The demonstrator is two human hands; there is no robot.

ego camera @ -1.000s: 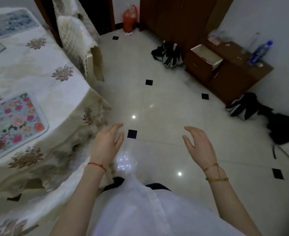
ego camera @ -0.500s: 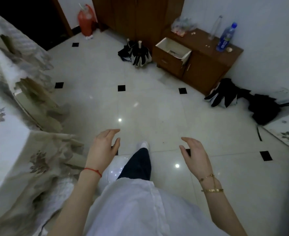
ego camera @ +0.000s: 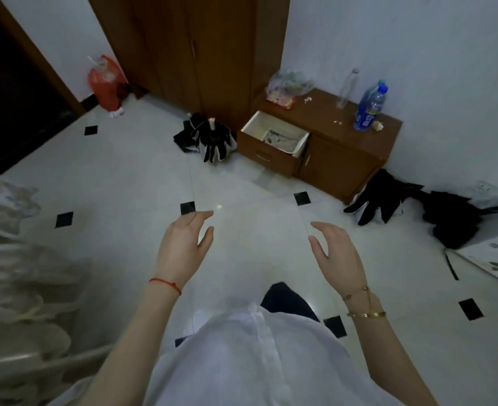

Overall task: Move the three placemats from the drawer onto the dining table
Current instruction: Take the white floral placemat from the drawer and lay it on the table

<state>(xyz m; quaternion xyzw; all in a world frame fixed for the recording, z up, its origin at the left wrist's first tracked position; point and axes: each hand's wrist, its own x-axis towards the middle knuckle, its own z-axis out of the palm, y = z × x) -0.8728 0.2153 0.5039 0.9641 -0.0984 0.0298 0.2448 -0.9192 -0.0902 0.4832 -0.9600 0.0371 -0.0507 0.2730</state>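
An open drawer (ego camera: 271, 153) sticks out of a low brown cabinet (ego camera: 338, 159) against the far wall. Inside it lies a pale patterned placemat (ego camera: 281, 139). My left hand (ego camera: 183, 247) and my right hand (ego camera: 337, 253) are held out in front of me over the white tiled floor, both empty with fingers apart. They are well short of the drawer. The dining table's covered edge (ego camera: 10, 288) shows blurred at the far left; no placemat on it is in view.
Folded black umbrellas (ego camera: 209, 139) lie left of the drawer, and dark bags (ego camera: 388, 194) lie right of the cabinet. A blue bottle (ego camera: 369, 106) and a plastic bag (ego camera: 286, 86) stand on the cabinet. A red bag (ego camera: 105, 82) leans by the tall wardrobe (ego camera: 198, 54).
My view has swung right, away from the table with its floral placemats and toward the cabinet. The open drawer is now closer and nearer the middle. Both hands stay empty.
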